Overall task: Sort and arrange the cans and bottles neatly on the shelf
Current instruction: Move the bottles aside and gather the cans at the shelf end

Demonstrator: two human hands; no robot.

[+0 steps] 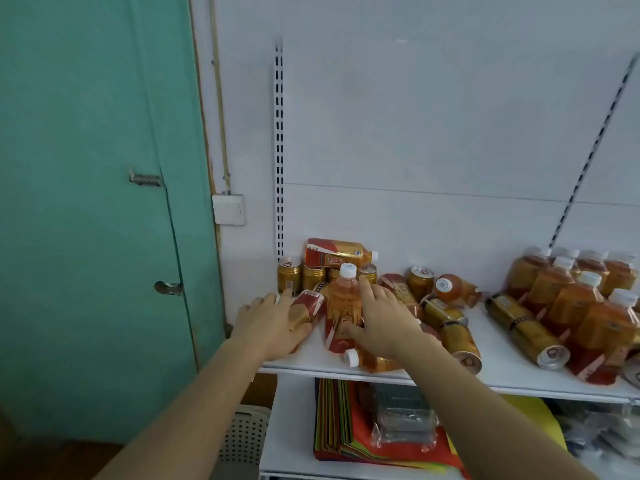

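Right now your right hand [377,317] wraps the upright tea bottle [343,306] near the shelf's [502,370] left front, and your left hand [273,323] grips a lying bottle [306,308] just beside it. Full plastic bottles likely feel heavy, slightly yielding and slick on the label, so hold mid-body, not the cap. Around them I count about four standing gold cans [289,277] at the back, roughly five cans lying loose, and a grouped cluster of bottles [575,299] at right.
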